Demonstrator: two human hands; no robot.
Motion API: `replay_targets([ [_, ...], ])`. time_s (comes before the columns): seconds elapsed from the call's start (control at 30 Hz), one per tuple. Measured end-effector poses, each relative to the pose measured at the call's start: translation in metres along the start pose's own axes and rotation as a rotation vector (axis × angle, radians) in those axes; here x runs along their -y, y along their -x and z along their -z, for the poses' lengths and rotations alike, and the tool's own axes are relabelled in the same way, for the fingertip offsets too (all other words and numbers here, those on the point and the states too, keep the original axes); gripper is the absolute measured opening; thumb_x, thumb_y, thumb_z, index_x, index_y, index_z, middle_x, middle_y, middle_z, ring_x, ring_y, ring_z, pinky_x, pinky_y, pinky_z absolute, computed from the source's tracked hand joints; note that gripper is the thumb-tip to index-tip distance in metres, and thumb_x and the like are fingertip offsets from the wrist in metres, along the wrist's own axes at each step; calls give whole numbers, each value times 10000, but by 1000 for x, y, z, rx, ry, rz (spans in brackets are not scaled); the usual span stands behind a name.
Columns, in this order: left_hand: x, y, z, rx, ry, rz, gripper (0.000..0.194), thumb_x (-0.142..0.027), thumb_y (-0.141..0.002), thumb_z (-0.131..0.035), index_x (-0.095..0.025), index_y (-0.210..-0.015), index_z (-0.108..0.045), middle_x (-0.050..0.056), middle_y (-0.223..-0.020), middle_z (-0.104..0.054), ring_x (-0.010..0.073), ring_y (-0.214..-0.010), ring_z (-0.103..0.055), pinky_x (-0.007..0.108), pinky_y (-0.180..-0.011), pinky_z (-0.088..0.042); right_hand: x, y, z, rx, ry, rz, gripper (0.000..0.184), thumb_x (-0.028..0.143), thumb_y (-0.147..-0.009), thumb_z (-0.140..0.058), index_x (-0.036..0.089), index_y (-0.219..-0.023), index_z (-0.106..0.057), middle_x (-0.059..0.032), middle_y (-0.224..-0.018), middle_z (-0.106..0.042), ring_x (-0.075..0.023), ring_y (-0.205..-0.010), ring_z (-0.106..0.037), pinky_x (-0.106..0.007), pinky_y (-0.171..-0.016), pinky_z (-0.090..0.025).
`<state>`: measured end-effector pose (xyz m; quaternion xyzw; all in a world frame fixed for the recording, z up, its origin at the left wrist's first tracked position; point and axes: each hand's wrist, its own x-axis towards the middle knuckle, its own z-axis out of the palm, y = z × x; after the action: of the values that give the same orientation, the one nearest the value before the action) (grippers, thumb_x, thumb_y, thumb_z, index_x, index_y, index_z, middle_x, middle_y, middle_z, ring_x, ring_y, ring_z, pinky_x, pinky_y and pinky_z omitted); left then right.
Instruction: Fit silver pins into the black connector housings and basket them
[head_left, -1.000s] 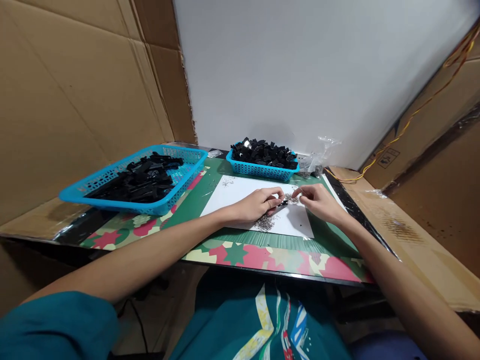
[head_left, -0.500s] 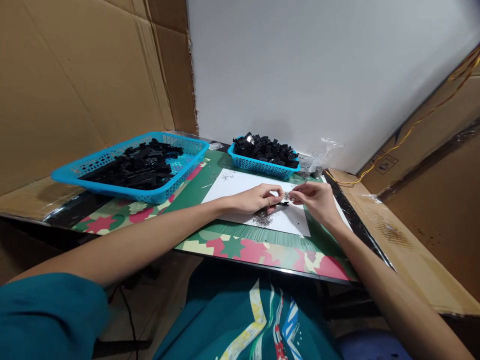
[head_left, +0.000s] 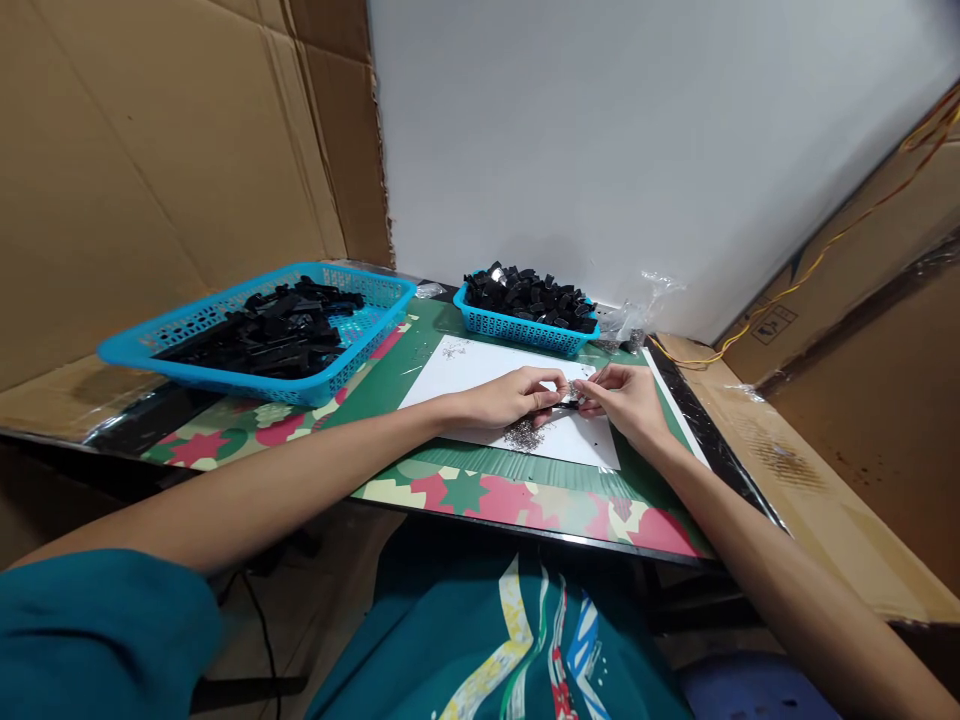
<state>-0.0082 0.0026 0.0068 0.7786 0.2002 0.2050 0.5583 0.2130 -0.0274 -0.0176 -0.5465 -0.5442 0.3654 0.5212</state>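
Note:
My left hand (head_left: 523, 394) is closed on a small black plastic part (head_left: 568, 405), most of which its fingers cover. At the part's right end, the fingertips of my right hand (head_left: 619, 397) are pinched together. Whatever they may hold is too small to make out. Under both hands lies a white sheet (head_left: 442, 380). A pile of tiny metal pieces (head_left: 523, 435) rests on it just below my left hand, and a smaller scatter of them (head_left: 453, 350) lies near the sheet's far left corner.
A large blue basket (head_left: 315, 388) of long black parts stands on the left. Behind the hands is a smaller blue basket (head_left: 517, 334) heaped with short black pieces. Clear plastic bags (head_left: 626, 325) lie beside it. Cardboard (head_left: 832, 480) borders the table (head_left: 420, 475) on the right.
My right hand has moved slightly left and its fingertips now meet the end of the black part. My left hand has stayed in place.

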Motion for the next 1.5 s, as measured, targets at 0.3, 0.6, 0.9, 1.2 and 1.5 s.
replay_targets([
  [0.3, 7, -2, 0, -24, -137, -61, 267, -422, -1044, -472, -188, -973, -580, -6, -692, -538, 150, -641, -463, 271, -635, -365, -6, -1, 2, 6, 53, -1, 528, 623, -581, -937, 192, -631, -638, -108, -628, -749, -236, -530, -722, -328, -512, -603],
  [0.6, 1, 1, -2, -46, 85, 34, 327, -511, -977, -607, -187, -974, -562, -10, -724, -568, 145, -675, -542, 252, -643, -399, 0, -2, -3, 35, 63, 24, 538, 637, -613, -913, 167, -649, -654, -123, -659, -757, -243, -555, -737, -345, -527, -630],
  [0.9, 6, -5, 10, -182, 154, 17, 380, -563, -972, -617, -206, -997, -488, -14, -716, -615, 81, -538, -401, 198, -496, -264, 7, -25, 53, 10, 244, 178, 425, 590, -942, -589, 182, -829, -626, 5, -573, -611, -133, -451, -587, -261, -471, -524],
  [1.2, 6, -14, 14, -329, 152, -76, 257, -418, -967, -635, -173, -1007, -566, 17, -769, -645, 71, -548, -412, 197, -517, -301, 0, -26, 59, 332, 436, -24, 233, 389, -782, -777, 163, -801, -727, 47, -547, -525, -79, -456, -373, -213, -417, -287],
  [1.5, 4, -14, 9, -334, 209, -36, 225, -355, -973, -622, -148, -1032, -686, 44, -808, -623, 66, -525, -364, 213, -453, -213, -4, -28, 58, 309, 525, 48, 289, 433, -772, -755, 145, -795, -746, 62, -531, -471, -94, -524, -314, -263, -530, -241],
])
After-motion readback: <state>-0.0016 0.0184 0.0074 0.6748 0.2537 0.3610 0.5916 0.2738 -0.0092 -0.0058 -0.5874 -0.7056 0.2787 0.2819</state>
